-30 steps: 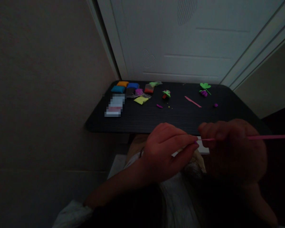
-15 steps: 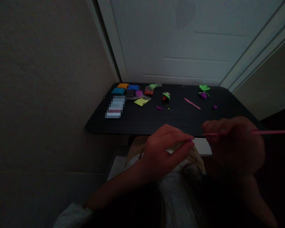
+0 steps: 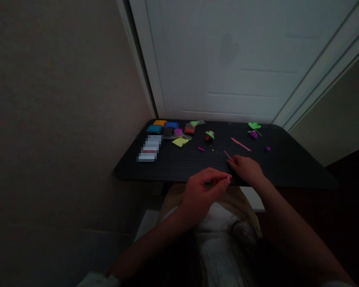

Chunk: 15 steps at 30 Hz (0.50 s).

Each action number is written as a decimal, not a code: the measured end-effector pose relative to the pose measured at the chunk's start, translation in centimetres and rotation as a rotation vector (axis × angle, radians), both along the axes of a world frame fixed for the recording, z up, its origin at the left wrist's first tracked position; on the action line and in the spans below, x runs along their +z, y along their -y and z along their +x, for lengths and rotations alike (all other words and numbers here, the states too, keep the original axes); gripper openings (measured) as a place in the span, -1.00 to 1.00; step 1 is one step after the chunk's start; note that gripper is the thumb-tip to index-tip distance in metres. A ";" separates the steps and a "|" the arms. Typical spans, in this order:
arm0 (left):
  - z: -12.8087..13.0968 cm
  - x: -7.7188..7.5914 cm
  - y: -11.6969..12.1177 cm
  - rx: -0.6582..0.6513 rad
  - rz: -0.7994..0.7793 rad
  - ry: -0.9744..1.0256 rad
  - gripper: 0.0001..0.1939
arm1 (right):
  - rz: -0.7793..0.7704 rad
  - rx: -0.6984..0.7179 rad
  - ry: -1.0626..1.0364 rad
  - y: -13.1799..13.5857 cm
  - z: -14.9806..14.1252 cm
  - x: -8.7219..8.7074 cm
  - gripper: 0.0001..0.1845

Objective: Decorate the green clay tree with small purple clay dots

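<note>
Between thumb and forefinger, my left hand (image 3: 202, 193) pinches a tiny purple piece of clay (image 3: 228, 177) with a pale spot, just off the table's front edge. Over the front of the table, my right hand (image 3: 247, 169) grips a thin pink modelling tool (image 3: 229, 156), its tip pointing up and left. Beyond the tool lie yellow crumbs (image 3: 213, 150) and a purple clay strip (image 3: 201, 149). A clay figure with a green top and red base (image 3: 210, 135) stands farther back. A second, flat pink tool (image 3: 241, 144) lies behind my right hand.
The black table (image 3: 173, 169) backs onto a white door (image 3: 182, 48). At its left are coloured clay packets (image 3: 154, 129), a yellow packet (image 3: 180, 142) and a blurred-out card (image 3: 150, 148). On the right are a green clover shape (image 3: 254, 126), purple clay (image 3: 253, 134) and a purple ball (image 3: 267, 148).
My right hand has moved left and away from me to the table with the pink tool, its tip now pointing forward. My left hand keeps its pinch. The view has tilted up slightly.
</note>
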<state>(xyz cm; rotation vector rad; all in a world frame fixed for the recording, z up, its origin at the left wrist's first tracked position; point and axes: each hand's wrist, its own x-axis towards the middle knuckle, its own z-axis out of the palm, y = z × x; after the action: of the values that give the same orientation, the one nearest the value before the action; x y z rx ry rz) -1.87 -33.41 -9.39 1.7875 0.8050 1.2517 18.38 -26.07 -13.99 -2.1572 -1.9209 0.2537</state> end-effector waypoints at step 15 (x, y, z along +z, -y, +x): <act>0.0 1.1 0.5 0.228 0.472 -0.134 -0.87 | 0.359 0.312 -0.916 11.0 -5.3 6.4 -0.83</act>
<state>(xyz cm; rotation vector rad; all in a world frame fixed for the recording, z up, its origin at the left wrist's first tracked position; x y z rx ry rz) -1.86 -33.92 -8.31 2.2213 0.8569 1.5827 13.09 -37.11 -7.57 -1.1711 -1.5531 0.7330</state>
